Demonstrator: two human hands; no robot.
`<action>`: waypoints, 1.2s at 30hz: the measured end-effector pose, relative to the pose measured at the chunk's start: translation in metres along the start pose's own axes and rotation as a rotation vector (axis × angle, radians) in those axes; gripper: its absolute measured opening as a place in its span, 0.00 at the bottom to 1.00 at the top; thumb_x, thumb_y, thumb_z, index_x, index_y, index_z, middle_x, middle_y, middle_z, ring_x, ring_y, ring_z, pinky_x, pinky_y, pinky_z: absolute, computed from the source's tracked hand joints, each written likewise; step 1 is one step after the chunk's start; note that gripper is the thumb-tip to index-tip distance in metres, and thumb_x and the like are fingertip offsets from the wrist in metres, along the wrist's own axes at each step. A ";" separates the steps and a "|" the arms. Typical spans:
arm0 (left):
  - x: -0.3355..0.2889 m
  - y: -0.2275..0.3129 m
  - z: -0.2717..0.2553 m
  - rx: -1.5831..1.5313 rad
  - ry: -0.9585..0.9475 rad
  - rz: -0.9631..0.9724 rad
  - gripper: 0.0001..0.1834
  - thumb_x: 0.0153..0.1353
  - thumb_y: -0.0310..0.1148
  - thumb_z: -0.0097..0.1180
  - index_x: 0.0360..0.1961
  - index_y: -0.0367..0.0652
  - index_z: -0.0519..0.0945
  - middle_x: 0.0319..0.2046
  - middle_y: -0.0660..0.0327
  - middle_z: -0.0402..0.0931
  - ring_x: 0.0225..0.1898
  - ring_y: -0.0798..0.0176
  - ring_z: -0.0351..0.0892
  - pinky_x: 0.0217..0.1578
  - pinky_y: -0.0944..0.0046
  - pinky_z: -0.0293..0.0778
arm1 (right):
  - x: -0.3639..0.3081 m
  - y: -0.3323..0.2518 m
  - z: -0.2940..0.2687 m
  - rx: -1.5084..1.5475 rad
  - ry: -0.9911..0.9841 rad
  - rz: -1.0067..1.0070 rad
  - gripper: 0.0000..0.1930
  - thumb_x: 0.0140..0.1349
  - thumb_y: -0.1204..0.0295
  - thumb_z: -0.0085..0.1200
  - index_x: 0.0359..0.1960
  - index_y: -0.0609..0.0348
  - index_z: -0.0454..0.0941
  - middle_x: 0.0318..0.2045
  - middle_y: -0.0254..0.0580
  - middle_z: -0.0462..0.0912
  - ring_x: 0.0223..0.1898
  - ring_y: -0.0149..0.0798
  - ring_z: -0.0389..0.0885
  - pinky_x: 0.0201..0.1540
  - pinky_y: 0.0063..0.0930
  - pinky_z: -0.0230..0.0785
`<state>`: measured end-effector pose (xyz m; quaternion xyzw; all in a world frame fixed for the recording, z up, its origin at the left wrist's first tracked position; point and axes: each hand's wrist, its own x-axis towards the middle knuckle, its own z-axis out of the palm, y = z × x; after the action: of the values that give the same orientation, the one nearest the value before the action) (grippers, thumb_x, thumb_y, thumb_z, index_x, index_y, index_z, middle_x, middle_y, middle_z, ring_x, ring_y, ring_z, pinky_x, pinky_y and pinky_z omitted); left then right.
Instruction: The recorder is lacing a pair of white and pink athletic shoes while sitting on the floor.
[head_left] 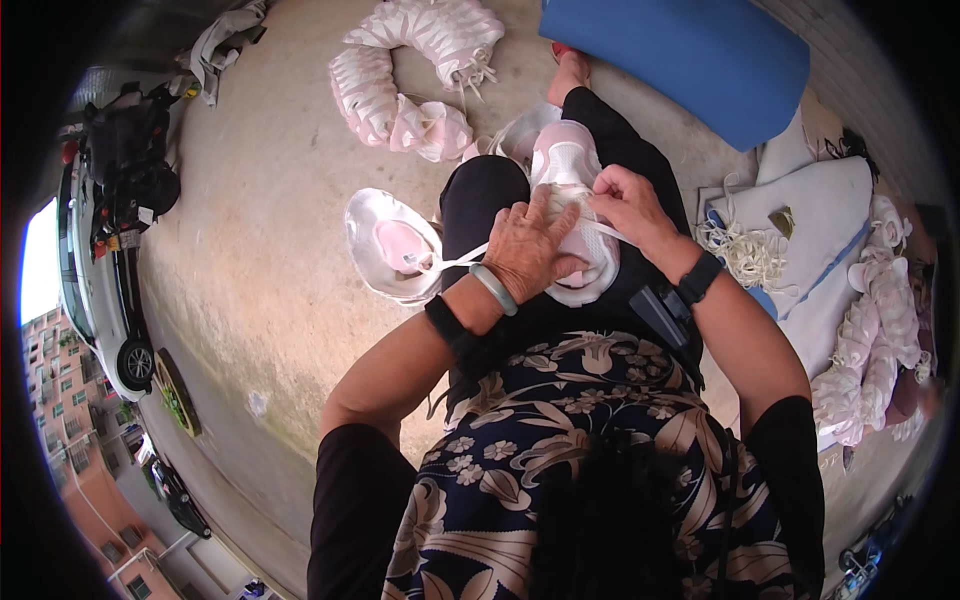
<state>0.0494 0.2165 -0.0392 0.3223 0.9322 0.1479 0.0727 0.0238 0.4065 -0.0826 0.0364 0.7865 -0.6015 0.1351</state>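
Observation:
Across my lap lies a pink and white shoe upper [565, 150], its toe pointing away from me. My left hand [530, 245] rests on the upper with its fingers spread, covering part of the lacing. My right hand [632, 208] is closed in a pinch on a white shoelace [612, 232] at the upper's right side. Another stretch of lace trails out left of my left hand toward a second white and pink upper [392, 248], which sits on the ground beside my leg. Whether the two are joined I cannot tell.
A curved row of nested uppers [375, 85] lies on the concrete ahead. To the right, a heap of white laces [745, 250] sits on a pale sheet [835, 200], with more uppers [870, 345] piled beyond. A blue panel [690, 65] is far right; a white car [85, 250] stands left.

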 end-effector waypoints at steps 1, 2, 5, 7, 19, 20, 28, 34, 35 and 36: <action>0.000 0.001 0.000 -0.010 -0.008 -0.008 0.39 0.40 0.50 0.63 0.55 0.49 0.68 0.55 0.42 0.59 0.45 0.44 0.70 0.45 0.52 0.66 | -0.002 0.000 -0.002 0.030 -0.019 -0.006 0.07 0.46 0.74 0.57 0.25 0.62 0.72 0.19 0.37 0.75 0.21 0.29 0.72 0.27 0.23 0.67; -0.001 0.001 0.000 -0.007 -0.004 -0.011 0.39 0.40 0.50 0.63 0.55 0.49 0.68 0.55 0.42 0.59 0.45 0.44 0.70 0.45 0.52 0.66 | -0.004 0.000 -0.003 0.060 -0.040 -0.013 0.07 0.46 0.75 0.57 0.26 0.62 0.72 0.19 0.35 0.74 0.21 0.28 0.72 0.27 0.22 0.67; -0.006 -0.002 0.004 -0.017 0.007 0.020 0.40 0.41 0.49 0.64 0.56 0.46 0.67 0.54 0.42 0.60 0.45 0.44 0.69 0.45 0.53 0.66 | -0.009 -0.001 -0.002 0.081 -0.021 -0.078 0.08 0.46 0.76 0.57 0.28 0.61 0.71 0.20 0.33 0.73 0.22 0.26 0.71 0.27 0.21 0.66; -0.012 -0.006 0.010 -0.053 0.134 0.040 0.41 0.42 0.49 0.63 0.56 0.42 0.65 0.54 0.43 0.60 0.45 0.44 0.70 0.46 0.54 0.66 | -0.007 -0.002 0.000 0.039 -0.010 -0.101 0.09 0.46 0.75 0.56 0.29 0.60 0.72 0.21 0.34 0.74 0.23 0.28 0.72 0.27 0.22 0.67; -0.003 -0.003 -0.003 -0.113 0.007 -0.016 0.39 0.40 0.47 0.65 0.54 0.42 0.67 0.48 0.50 0.65 0.43 0.48 0.72 0.42 0.55 0.67 | -0.014 -0.019 0.009 -0.562 0.167 -0.435 0.05 0.48 0.74 0.50 0.27 0.56 0.68 0.25 0.42 0.73 0.27 0.49 0.75 0.28 0.38 0.68; -0.002 -0.003 -0.004 -0.114 0.005 -0.015 0.39 0.40 0.47 0.65 0.54 0.42 0.67 0.48 0.50 0.65 0.43 0.48 0.72 0.42 0.55 0.67 | -0.014 -0.017 0.006 -0.556 0.183 -0.425 0.05 0.49 0.74 0.49 0.28 0.56 0.68 0.25 0.42 0.73 0.27 0.49 0.75 0.28 0.38 0.68; 0.004 -0.003 -0.006 -0.104 -0.020 -0.005 0.38 0.41 0.46 0.65 0.54 0.41 0.67 0.47 0.51 0.66 0.43 0.47 0.72 0.42 0.54 0.68 | -0.018 -0.005 0.005 -0.353 0.161 -0.308 0.10 0.47 0.75 0.52 0.34 0.56 0.70 0.24 0.40 0.75 0.24 0.43 0.76 0.29 0.34 0.69; -0.004 -0.009 -0.003 -0.147 0.170 -0.027 0.29 0.50 0.44 0.58 0.51 0.40 0.68 0.39 0.50 0.74 0.39 0.48 0.75 0.41 0.53 0.69 | -0.024 -0.010 0.007 -0.327 0.141 -0.251 0.12 0.45 0.75 0.55 0.33 0.56 0.70 0.24 0.38 0.73 0.24 0.39 0.75 0.28 0.31 0.68; -0.003 -0.009 -0.004 -0.144 0.169 -0.028 0.29 0.50 0.44 0.58 0.51 0.40 0.68 0.39 0.50 0.74 0.39 0.48 0.75 0.41 0.53 0.69 | -0.024 -0.009 0.005 -0.285 0.123 -0.199 0.13 0.44 0.75 0.56 0.33 0.55 0.70 0.24 0.37 0.72 0.24 0.38 0.74 0.28 0.30 0.68; -0.002 -0.007 -0.006 -0.149 0.146 -0.101 0.22 0.52 0.41 0.56 0.45 0.41 0.71 0.34 0.52 0.75 0.36 0.49 0.76 0.39 0.53 0.69 | -0.023 -0.008 0.004 -0.282 0.123 -0.201 0.13 0.44 0.75 0.56 0.33 0.55 0.70 0.24 0.37 0.72 0.24 0.38 0.74 0.28 0.30 0.68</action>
<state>0.0456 0.2086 -0.0361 0.2571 0.9364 0.2360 0.0356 0.0448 0.4029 -0.0706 -0.0248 0.8696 -0.4922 0.0298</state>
